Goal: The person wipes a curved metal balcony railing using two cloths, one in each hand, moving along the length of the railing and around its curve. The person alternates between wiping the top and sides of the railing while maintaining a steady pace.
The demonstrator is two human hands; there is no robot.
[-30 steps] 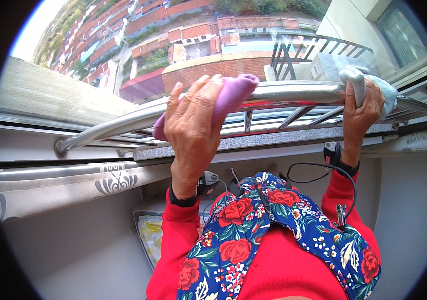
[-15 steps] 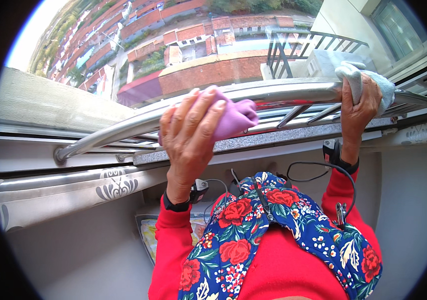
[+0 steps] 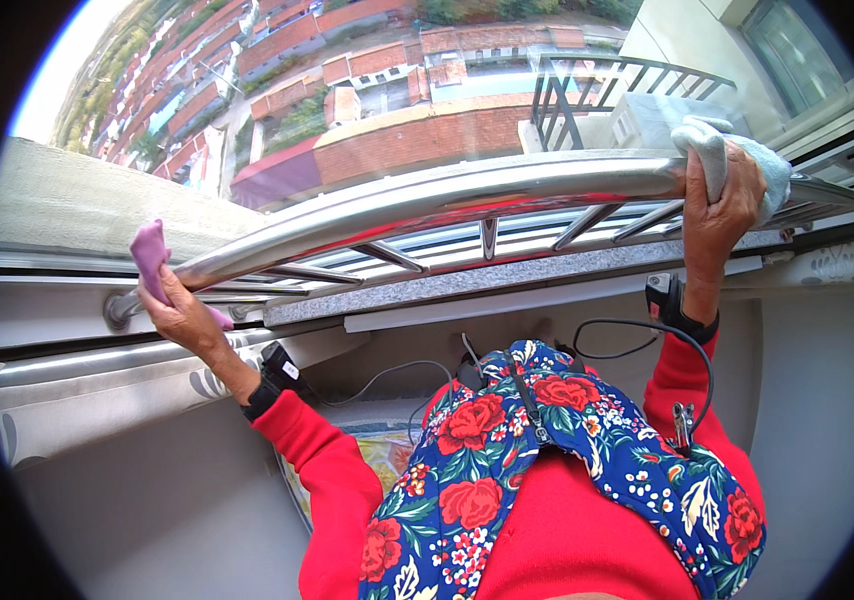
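A curved shiny metal railing (image 3: 427, 197) runs across the window in front of me. Near its left end, my left hand (image 3: 183, 312) is closed around a purple cloth (image 3: 150, 252) and presses it against the rail. One corner of that cloth sticks up above the hand, and a bit shows below it. Toward the rail's right end, my right hand (image 3: 725, 200) grips a pale blue-grey cloth (image 3: 769, 178) over the top tube. Part of this cloth is folded between the thumb and fingers. The fingertips on its far side are hidden.
Thin metal bars (image 3: 387, 256) stand under the top rail, above a speckled stone sill (image 3: 427, 277). A patterned pale fabric strip (image 3: 127, 385) lies along the left ledge. Black cables (image 3: 377, 375) run from devices on both wrists. Beyond the glass are rooftops and a dark balcony railing (image 3: 637, 75).
My left hand has slid left and down along the rail with the purple cloth, from near the middle to the left end. My right hand stays in nearly the same spot.
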